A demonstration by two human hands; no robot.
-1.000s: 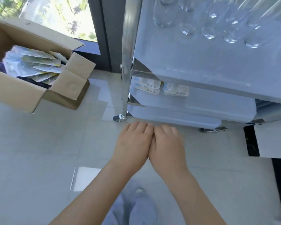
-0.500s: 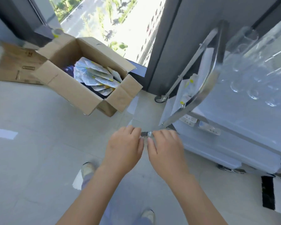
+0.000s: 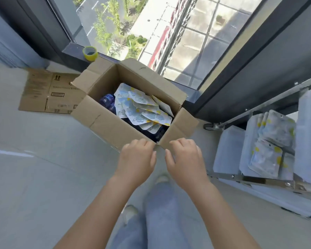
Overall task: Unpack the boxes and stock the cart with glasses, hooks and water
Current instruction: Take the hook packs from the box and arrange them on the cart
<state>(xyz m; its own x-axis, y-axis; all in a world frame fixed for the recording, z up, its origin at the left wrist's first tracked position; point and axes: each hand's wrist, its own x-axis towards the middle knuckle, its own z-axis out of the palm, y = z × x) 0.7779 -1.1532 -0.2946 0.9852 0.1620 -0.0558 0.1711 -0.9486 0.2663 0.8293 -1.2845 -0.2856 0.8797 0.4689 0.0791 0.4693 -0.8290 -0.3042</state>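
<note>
Both my hands hang over the near corner of the open box, holding nothing.

My left hand [image 3: 136, 157] and right hand [image 3: 184, 157] sit side by side, fingers loosely curled, just short of the cardboard box [image 3: 104, 121] on the floor. Inside it I see hook packets [image 3: 140, 108] piled over dark water bottles [image 3: 107, 101]. To my right, the cart [image 3: 228, 148] already carries more hook packets [image 3: 269, 153] on its shelf.

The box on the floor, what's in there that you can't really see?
- Head view: the packets cover most of the open box; the dark wrapped things under them can't be identified.
- Packet print: too small to read.
- Cart: cut off by the right edge.
- Both hands: fingertips curl out of sight.
</note>
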